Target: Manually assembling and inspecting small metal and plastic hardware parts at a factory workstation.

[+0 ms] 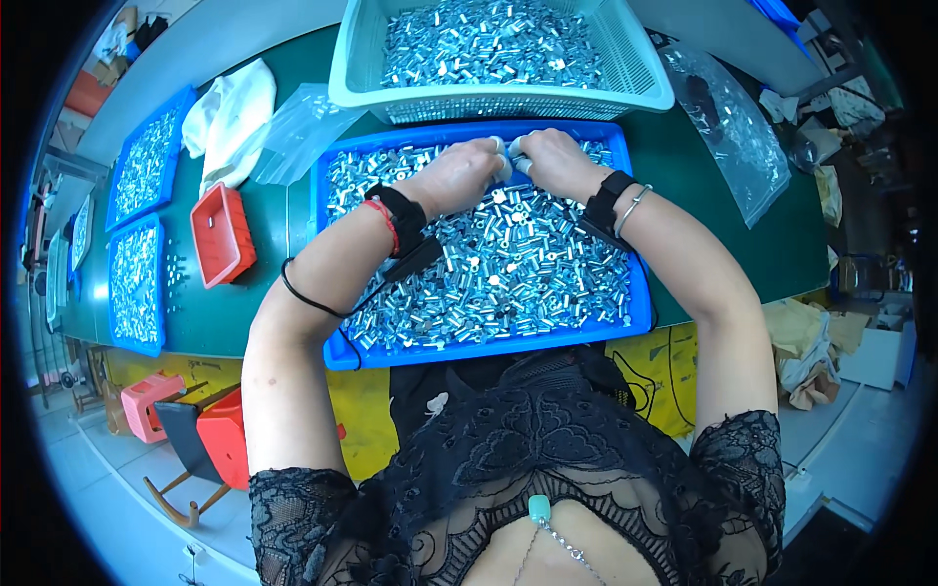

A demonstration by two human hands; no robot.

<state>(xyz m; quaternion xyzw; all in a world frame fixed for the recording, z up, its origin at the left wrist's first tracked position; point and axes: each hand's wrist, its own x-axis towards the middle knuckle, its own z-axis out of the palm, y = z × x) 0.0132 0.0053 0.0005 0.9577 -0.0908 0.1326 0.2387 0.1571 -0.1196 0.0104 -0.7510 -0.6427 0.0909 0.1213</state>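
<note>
Basically, small shiny silvery metal pcs (518,264), mostly cylindrical, heaped in 1 blue tray (489,352).
Your L hand (461,176) & R hand (557,161) nearly meet over the tray's far half, fingers curled; can't tell if gripping. Pcs below & around both, too many to count; 1 pale basket (508,101) beyond, 1 red bin (227,273) to L.

Your tray (640,303): bright blue, parts (528,264) in it shiny silver. Far basket (508,99): pale mint, perforated pattern. Table (220,327): dark green. Left side — red bin (232,271), off-white cloth (234,117), blue trays (160,293). Your fingertip covers (504,168) are white, sleeves (747,469) black lace — red band (382,220) beside black strap (403,217) on your left. Your pendant (539,508): mint green. Near left: pink stool (151,402).
</note>
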